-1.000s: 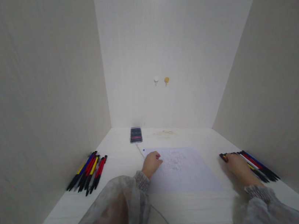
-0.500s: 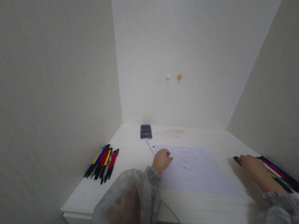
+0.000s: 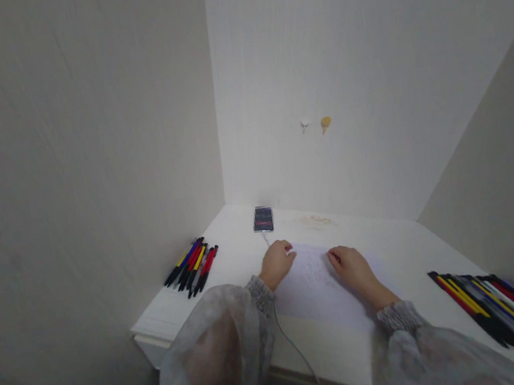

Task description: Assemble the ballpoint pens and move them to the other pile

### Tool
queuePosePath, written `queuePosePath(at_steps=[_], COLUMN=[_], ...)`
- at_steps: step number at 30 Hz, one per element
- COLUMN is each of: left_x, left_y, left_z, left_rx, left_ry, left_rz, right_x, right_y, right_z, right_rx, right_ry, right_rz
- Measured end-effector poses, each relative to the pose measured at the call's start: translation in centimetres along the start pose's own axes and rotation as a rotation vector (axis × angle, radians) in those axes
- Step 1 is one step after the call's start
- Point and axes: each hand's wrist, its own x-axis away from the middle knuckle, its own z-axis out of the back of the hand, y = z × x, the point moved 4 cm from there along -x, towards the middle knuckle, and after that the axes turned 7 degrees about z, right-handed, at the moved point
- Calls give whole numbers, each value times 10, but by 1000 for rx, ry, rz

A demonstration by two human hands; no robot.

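The left hand (image 3: 277,263) rests at the upper left part of the paper (image 3: 320,298). Its fingers are bent, and the thumb is a little apart from them; I see nothing held there. The right hand (image 3: 351,268) is over the right part of the same paper, with fingers curled inward; whether it holds something between the fingertips, I cannot tell. The paper lies flat on the white desk (image 3: 240,246), between the two hands and partly under them, and bears small marks which are too faint to read.

Near the left wall lies a loose pile of pens (image 3: 194,265), in red, yellow, blue and black. Near the right wall, well apart from the right hand, more pens (image 3: 502,304) lie side by side. Behind the left hand is a dark device (image 3: 263,218), blurred, with a pale cable (image 3: 293,343).
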Motion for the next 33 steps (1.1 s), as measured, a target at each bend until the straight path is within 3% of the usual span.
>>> queuePosePath(at_steps=[3, 8, 12, 20, 23, 27, 33], left_x=[11, 37, 50, 50, 48, 45, 33], left_y=[-12, -58, -84, -91, -93, -89, -67], left_z=[30, 88, 109, 107, 104, 97, 80], left_rx=[-199, -558, -729, -738, -752, -790, -695], left_ry=[18, 146, 188, 170, 127, 122, 117], left_rz=[34, 182, 317, 376, 365, 333, 184], right_x=[6, 11, 11, 28, 33, 36, 38], right_y=[4, 18, 7, -35, -47, -55, -55], right_z=[-7, -4, -4, -19, -18, -8, 1], right_rx=[-87, -270, -297, -297, -286, -288, -337], right_ry=[10, 29, -1, -239, -328, -347, -354], right_rz=[7, -87, -9, 374, 417, 461, 487])
